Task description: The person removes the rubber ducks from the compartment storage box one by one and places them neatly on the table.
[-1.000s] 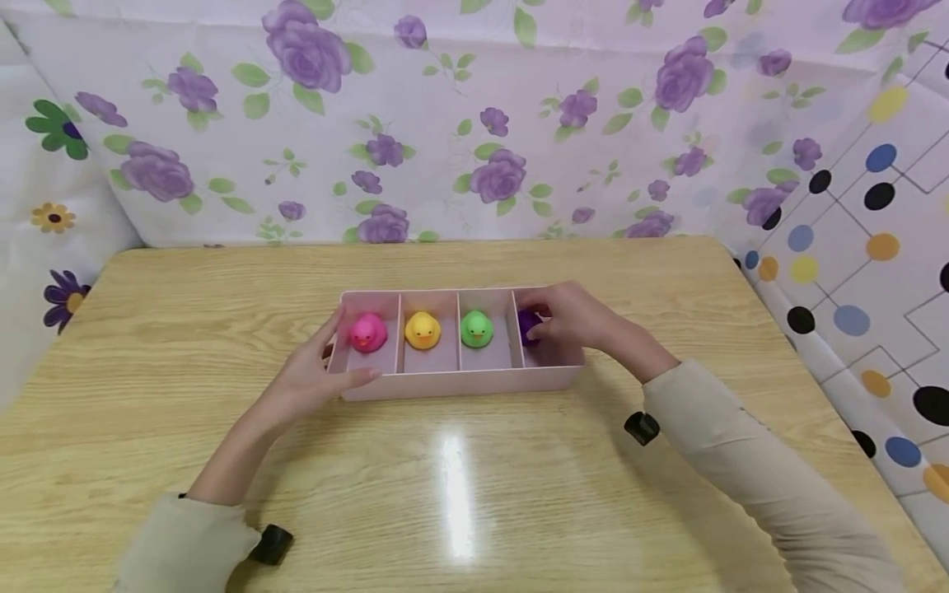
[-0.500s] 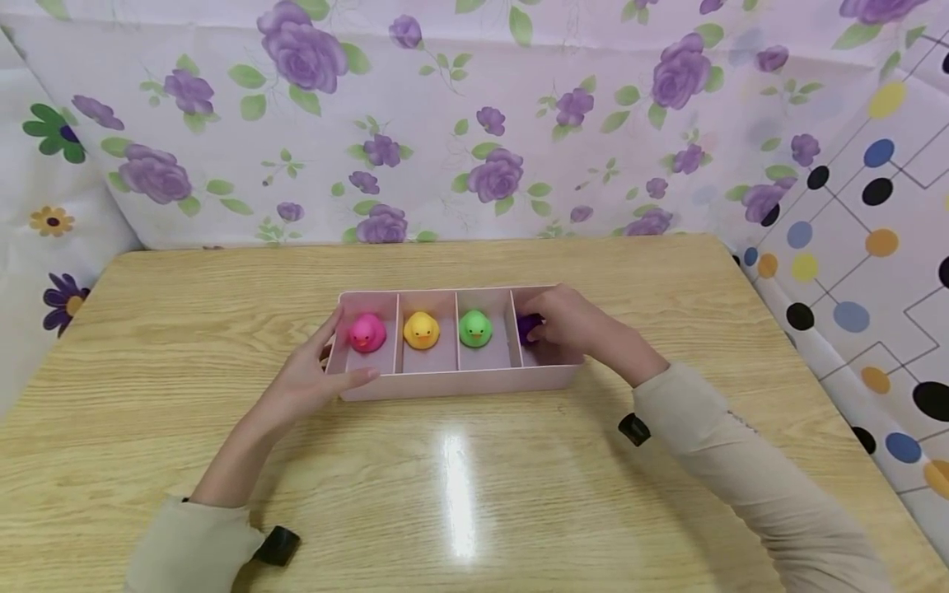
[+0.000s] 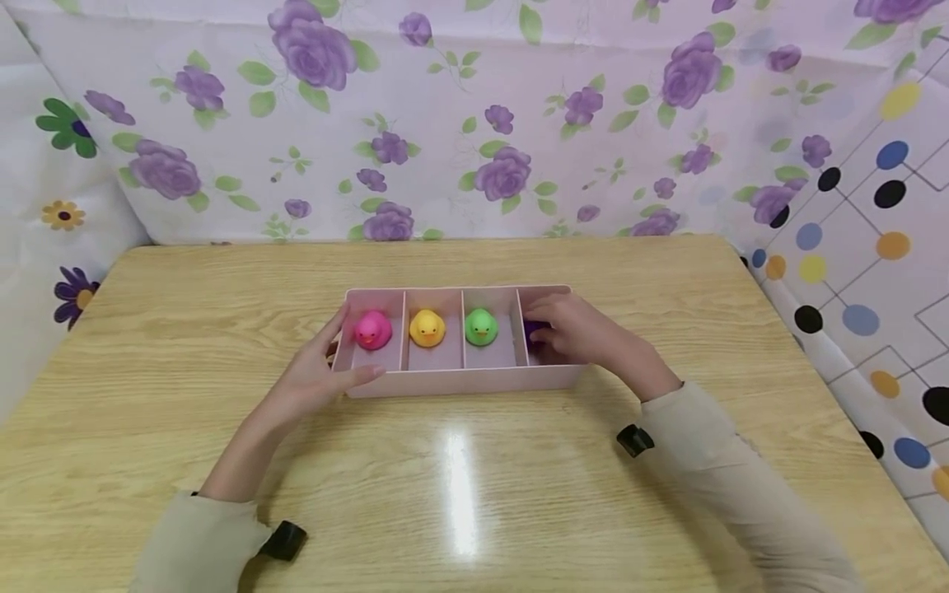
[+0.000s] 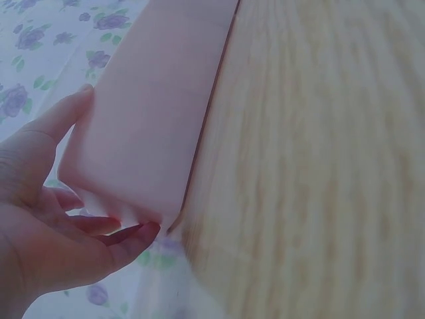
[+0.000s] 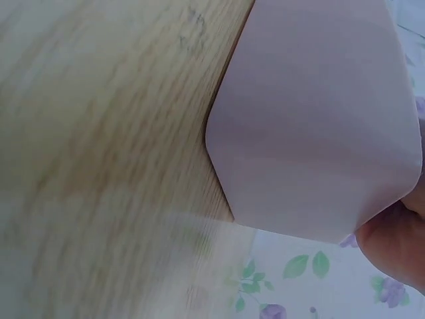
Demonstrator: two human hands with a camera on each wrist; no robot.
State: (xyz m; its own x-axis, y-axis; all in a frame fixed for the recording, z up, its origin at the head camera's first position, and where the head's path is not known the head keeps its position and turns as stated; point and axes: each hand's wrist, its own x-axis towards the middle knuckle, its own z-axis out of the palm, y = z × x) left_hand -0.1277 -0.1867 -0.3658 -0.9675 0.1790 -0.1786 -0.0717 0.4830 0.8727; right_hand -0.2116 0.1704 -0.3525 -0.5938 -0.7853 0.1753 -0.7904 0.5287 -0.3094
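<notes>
A long pale pink box [image 3: 460,381] with several compartments in a row lies on the table. Toy ducks sit one to a compartment: pink [image 3: 373,330], yellow [image 3: 427,329] and green [image 3: 481,328]. My left hand [image 3: 315,368] holds the box's left end, thumb over the front wall; the left wrist view shows its fingers [image 4: 136,242] bent round the end. In the rightmost compartment, my right hand [image 3: 574,331] pinches a rounded purple toy [image 3: 532,330], mostly covered by the fingers. Only the box's outer walls [image 5: 312,119] and part of that hand show in the right wrist view.
Wood-grain table [image 3: 371,478] surrounds the box. Behind it hangs a purple-flowered sheet [image 3: 445,123], with a dotted sheet [image 3: 853,263] at the right. A black strap piece [image 3: 635,441] juts from the right sleeve, another [image 3: 284,540] from the left.
My right hand has shifted slightly toward the front within the rightmost compartment, with the purple toy in its fingers. The left hand keeps its hold on the box, and the head view has moved a little.
</notes>
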